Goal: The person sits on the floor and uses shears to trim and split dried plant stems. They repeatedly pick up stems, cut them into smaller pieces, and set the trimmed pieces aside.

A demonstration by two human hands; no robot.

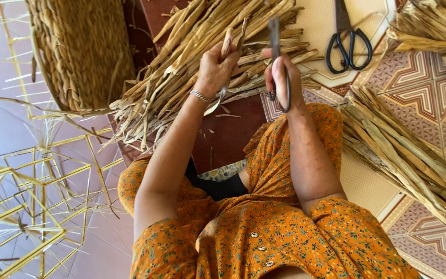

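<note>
Your left hand (215,67) pinches a dry, light, brittle reed (226,44) above the bundle (197,62); your right hand (282,77) clenches scissors (277,62). Take the reed near its stiffer middle.

Around my work: basket, frames, spare scissors.
I see a woven basket (81,51) upper left, yellow wire frames (32,201) lower left, black scissors (348,44) upper right on the patterned floor (424,82).
</note>
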